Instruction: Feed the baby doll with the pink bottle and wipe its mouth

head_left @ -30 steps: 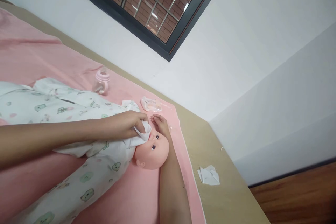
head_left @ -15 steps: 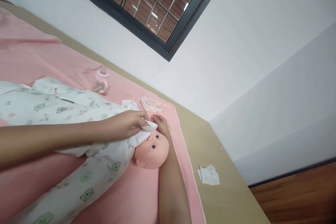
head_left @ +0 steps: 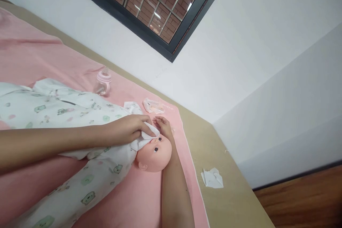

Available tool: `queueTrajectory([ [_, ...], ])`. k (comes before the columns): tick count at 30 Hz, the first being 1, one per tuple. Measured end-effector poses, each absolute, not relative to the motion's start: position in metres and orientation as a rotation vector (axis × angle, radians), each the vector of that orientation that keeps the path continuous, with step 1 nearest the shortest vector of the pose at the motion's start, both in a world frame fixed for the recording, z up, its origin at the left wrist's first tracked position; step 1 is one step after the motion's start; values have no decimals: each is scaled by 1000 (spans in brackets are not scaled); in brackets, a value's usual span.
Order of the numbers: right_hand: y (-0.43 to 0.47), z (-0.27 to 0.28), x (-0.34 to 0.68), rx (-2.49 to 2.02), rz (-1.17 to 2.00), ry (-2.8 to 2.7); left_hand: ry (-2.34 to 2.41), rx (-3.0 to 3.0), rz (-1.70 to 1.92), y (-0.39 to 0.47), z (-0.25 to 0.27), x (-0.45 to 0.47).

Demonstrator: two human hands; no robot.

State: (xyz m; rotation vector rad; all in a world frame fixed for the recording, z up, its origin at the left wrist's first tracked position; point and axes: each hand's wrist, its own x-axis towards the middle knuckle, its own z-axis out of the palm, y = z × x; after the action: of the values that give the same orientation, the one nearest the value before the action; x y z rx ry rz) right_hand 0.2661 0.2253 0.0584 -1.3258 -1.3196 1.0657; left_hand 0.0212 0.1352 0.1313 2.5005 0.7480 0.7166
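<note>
A baby doll (head_left: 154, 155) in white pajamas (head_left: 88, 108) with green animal prints lies on its back on a pink blanket (head_left: 128, 192). From the left comes my left hand (head_left: 130, 128), its fingers closed on a white tissue (head_left: 149, 133) held against the doll's mouth and cheek. More white cloth shows below the chin; whether it belongs to the same piece, I cannot tell. My right forearm runs along the crown of the doll's head. Beyond the face, my right hand (head_left: 163, 127) rests with loosely bent fingers apart, holding nothing; its palm is partly hidden.
A pink-topped baby bottle (head_left: 103, 82) stands on the blanket beside the doll. A small clear packet (head_left: 153, 106) lies near the blanket's far corner. On the tan tabletop (head_left: 227, 199) is a folded white tissue (head_left: 212, 178). Behind are a wall and a barred window (head_left: 160, 3).
My left hand has shifted slightly down toward the doll's mouth, pressing the tissue that stood raised before. My right hand and the doll stay almost where they were.
</note>
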Motion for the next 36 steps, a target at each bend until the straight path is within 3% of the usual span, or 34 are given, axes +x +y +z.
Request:
queueTrajectory([
  [13,225,56,268,-1295,1045,-1350,581,2398,944,141,120,23],
  [36,220,74,270,-1239,1094,-1347,683,2308,922,137,150,4],
])
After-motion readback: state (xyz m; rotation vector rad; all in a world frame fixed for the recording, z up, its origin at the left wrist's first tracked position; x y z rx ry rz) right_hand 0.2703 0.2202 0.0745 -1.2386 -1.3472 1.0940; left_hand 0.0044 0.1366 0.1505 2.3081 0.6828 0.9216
